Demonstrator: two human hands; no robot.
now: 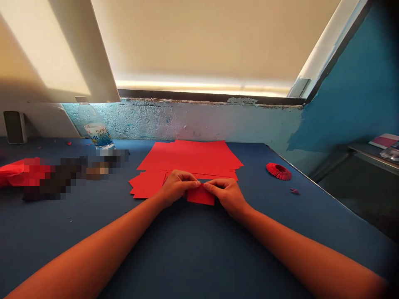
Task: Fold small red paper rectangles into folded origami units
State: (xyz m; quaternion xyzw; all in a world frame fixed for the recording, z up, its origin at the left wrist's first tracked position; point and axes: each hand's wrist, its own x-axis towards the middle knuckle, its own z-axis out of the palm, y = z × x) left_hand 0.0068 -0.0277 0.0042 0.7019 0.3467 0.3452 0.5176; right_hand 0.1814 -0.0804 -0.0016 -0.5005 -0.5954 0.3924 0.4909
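A small red paper piece [201, 196] is pinched along its far edge between my two hands, above the dark blue table [193, 253]. My left hand [178, 187] holds its left corner with thumb and fingers, and my right hand [226, 194] grips it near the right corner. The thumbs are close together. Just beyond my hands lie large red sheets [190, 155] in a loose stack. Smaller red sheets [148, 185] spread out to the left of my left hand, which partly covers them.
A plastic bottle [98, 128] stands tilted in view at the back left, near a dark speaker-like box [15, 127]. Red material [18, 171] lies at the far left beside a blurred patch. A pleated red paper ring [279, 171] and a small scrap [294, 191] lie right.
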